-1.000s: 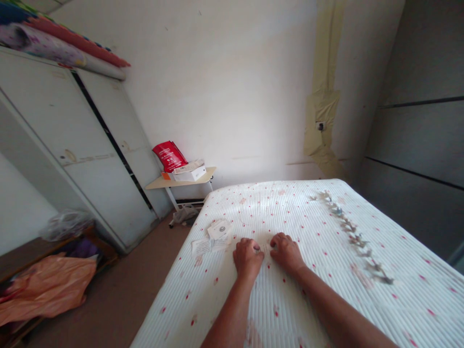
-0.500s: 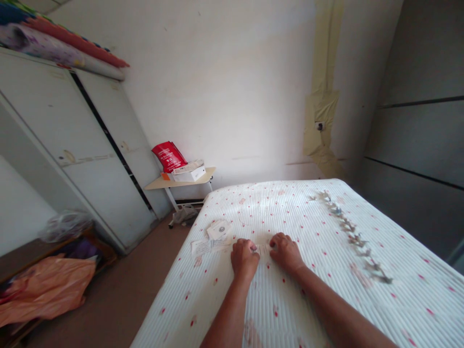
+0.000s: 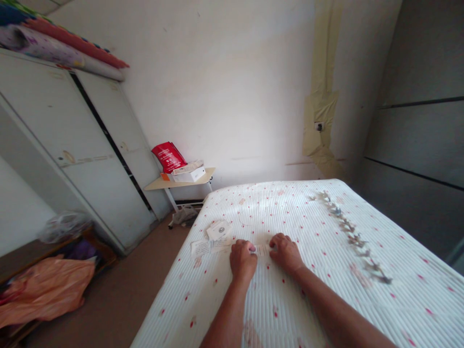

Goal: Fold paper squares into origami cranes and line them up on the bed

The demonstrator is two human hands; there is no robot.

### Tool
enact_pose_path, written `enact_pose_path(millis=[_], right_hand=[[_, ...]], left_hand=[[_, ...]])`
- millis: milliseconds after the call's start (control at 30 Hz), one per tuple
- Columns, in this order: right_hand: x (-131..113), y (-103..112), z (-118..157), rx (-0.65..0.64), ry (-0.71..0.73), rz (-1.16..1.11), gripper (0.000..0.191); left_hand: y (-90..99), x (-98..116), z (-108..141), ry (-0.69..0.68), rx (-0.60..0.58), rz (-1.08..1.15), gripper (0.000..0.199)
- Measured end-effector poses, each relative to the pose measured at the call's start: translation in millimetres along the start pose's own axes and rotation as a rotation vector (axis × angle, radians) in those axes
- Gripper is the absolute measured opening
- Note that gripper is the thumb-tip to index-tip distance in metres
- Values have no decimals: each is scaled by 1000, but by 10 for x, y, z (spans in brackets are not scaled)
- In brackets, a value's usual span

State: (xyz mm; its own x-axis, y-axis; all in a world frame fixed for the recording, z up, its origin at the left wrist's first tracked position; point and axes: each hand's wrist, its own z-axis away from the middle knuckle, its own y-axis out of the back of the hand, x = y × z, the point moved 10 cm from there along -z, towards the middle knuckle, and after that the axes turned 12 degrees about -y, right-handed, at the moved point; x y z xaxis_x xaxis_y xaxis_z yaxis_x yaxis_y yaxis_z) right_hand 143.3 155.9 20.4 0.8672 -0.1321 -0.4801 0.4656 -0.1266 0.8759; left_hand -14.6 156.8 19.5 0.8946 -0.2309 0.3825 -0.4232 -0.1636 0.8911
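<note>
A small strip of printed paper (image 3: pixel 261 250) lies flat on the white dotted bedspread, between my two hands. My left hand (image 3: pixel 243 257) is closed with its fingertips on the paper's left end. At the right end, my right hand (image 3: pixel 285 251) has curled fingers pressed on the paper. Left of my left hand are several printed paper pieces (image 3: pixel 200 248) and a pale card with a round dark mark (image 3: pixel 219 230). Along the right side of the bed runs a slanting row of several small folded paper-like pieces (image 3: pixel 357 240).
The bed (image 3: pixel 290 299) fills the lower middle. Beyond its far left corner stands a small table (image 3: pixel 154 184) with a red bag (image 3: pixel 169 157) and a white box (image 3: pixel 189 174). Grey cabinets (image 3: pixel 97 159) and an orange plastic bag (image 3: pixel 47 287) are at the left.
My left hand has shifted slightly left, showing a little more of the paper strip. My right hand stays almost in place.
</note>
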Motion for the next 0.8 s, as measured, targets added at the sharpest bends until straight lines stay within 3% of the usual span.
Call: enact_pose_path(millis=[400,800], right_hand=[[4,-20,-6,7,8,15,15],[-58,27,44,60,-1,58,14]], left_hand=[[58,87,37,-39,63,-28,14],[34,117,43,-27,6,-87,17]])
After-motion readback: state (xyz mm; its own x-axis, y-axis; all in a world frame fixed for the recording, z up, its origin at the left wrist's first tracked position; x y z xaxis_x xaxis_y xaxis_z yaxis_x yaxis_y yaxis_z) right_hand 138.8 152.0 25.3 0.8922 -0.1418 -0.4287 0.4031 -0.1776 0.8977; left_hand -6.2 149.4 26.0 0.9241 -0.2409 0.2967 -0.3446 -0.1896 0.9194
